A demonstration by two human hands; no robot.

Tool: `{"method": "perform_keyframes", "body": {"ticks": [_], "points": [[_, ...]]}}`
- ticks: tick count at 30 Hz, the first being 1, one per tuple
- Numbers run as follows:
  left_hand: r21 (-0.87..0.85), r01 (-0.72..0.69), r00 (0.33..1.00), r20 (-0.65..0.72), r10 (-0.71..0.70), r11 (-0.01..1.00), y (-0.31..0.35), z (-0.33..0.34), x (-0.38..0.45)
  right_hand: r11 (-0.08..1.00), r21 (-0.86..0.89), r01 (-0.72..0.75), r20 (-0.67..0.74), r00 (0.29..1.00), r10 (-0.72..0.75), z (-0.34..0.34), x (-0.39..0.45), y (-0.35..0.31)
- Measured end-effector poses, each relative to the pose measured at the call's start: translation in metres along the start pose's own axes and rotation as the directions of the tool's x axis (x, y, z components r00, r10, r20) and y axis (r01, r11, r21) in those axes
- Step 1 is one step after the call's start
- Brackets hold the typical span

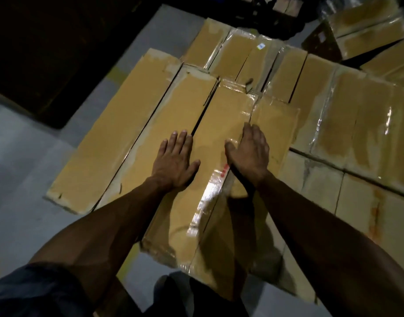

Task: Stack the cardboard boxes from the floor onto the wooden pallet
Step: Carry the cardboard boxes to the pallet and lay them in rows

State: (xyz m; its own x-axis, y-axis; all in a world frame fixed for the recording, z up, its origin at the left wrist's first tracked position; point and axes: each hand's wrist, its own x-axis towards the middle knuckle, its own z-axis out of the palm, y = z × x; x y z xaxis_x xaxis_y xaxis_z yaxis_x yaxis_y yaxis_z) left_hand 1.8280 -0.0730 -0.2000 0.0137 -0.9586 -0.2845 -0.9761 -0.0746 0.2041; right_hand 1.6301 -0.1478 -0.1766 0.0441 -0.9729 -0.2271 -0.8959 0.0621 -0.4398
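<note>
Several long brown cardboard boxes sealed with clear tape lie side by side in a layer that fills the middle of the head view. The nearest box (pixel 210 179) runs away from me down the centre. My left hand (pixel 174 161) lies flat on the left part of its top, fingers straight. My right hand (pixel 250 152) presses on its right edge, fingers together and pointing away. The box to the left (pixel 118 124) touches it along a dark seam. The pallet under the layer is hidden.
Grey floor (pixel 25 175) lies to the left, with a dark mass (pixel 48 53) beyond it. More taped boxes (pixel 356 124) spread to the right, and one tilted box (pixel 365 26) sits at the far right. My dark trousers (pixel 192 298) are at the bottom.
</note>
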Motion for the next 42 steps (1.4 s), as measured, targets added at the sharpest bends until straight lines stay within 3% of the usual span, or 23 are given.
{"method": "perform_keyframes", "body": {"ticks": [7,13,33,42], "points": [[0.073,-0.025,0.992,-0.121,0.034,0.997,-0.004,0.013,0.017,0.972,-0.128,0.195,-0.065,0.977,-0.205,-0.005,0.112,-0.025],[0.104,-0.015,0.991,-0.133,0.029,0.995,-0.006,0.016,0.021,0.959,-0.236,0.155,0.041,0.988,-0.150,-0.001,0.173,-0.043],[0.029,-0.035,0.994,-0.101,0.038,0.999,-0.008,0.016,0.023,0.958,-0.253,0.132,0.067,0.991,-0.119,0.003,0.168,-0.051],[0.077,-0.046,0.993,-0.106,0.054,0.996,-0.010,0.018,0.024,0.960,-0.246,0.132,0.075,0.990,-0.117,0.006,0.167,-0.049]]}}
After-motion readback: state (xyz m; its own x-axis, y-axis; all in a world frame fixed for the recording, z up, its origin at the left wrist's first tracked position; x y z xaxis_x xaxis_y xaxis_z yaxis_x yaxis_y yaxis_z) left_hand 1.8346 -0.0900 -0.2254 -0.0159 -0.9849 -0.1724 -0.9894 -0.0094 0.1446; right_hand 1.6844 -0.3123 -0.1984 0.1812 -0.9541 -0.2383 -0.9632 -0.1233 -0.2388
